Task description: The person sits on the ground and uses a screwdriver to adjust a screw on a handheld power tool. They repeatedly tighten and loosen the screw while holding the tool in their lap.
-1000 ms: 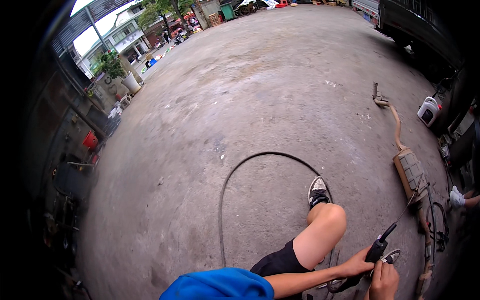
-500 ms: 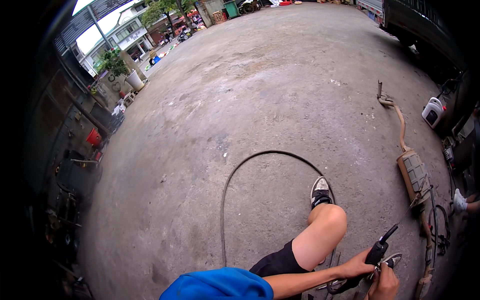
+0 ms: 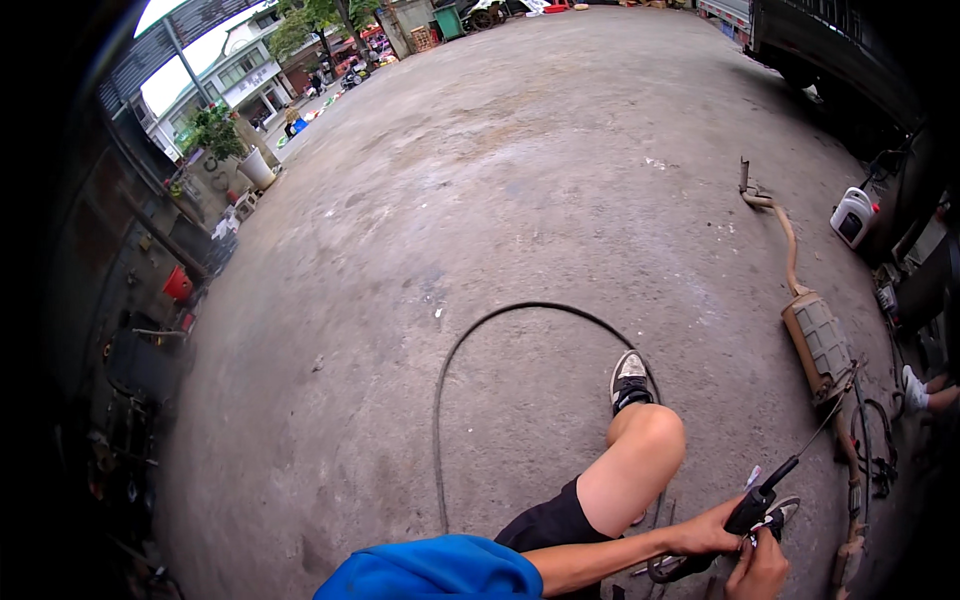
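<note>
My left hand (image 3: 706,532) is closed around a black torch-like handle (image 3: 748,512) with a narrow neck pointing up and right. A thin rod runs on from the neck's line toward the muffler. Close below, my right hand (image 3: 764,572) is closed, its fingers pinched against the handle's lower side; what they hold is hidden. A small pale piece (image 3: 753,478) shows just beyond the handle. Around my outstretched leg, a black cable (image 3: 440,420) curves in a wide loop on the concrete. The exhaust pipe with its muffler (image 3: 818,335) lies to the right of my hands.
A white jug (image 3: 853,217) stands beyond the muffler at the right. Another person's shoe (image 3: 914,390) shows at the right edge, near black cables (image 3: 882,450). A truck (image 3: 830,55) is parked at the far right. Along the left wall are a red bucket (image 3: 178,284) and a potted plant (image 3: 257,168).
The whole view has shifted slightly, so the scene sits a little farther left. Both hands stay at the handle, and the small pale piece now shows beyond it.
</note>
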The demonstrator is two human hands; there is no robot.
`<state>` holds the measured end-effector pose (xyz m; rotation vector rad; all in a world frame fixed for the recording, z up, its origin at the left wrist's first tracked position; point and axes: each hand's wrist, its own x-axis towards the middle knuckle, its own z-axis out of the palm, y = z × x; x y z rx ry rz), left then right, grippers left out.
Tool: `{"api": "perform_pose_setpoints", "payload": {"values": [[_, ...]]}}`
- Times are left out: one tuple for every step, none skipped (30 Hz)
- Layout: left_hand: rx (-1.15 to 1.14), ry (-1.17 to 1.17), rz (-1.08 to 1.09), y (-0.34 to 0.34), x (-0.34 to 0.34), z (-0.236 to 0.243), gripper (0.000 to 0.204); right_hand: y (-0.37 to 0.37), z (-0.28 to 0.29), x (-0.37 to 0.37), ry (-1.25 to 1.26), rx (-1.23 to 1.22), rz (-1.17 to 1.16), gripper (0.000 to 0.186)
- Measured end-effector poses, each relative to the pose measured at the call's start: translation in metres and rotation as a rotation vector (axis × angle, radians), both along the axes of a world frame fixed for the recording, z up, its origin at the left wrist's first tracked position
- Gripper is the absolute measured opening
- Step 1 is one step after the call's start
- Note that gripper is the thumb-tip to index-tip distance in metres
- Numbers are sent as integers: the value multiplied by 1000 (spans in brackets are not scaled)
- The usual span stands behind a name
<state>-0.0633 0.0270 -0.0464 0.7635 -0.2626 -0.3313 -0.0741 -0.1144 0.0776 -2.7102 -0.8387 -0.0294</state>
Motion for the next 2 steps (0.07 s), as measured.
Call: {"api": "perform_pose_setpoints", "payload": {"values": [[0,4,-9,-1,0,0,76,-3,-4,1,38,34,-32,27],[3,9,-5,-3,1,-7,77,-2,-4,4,37,34,-19,27]]}}
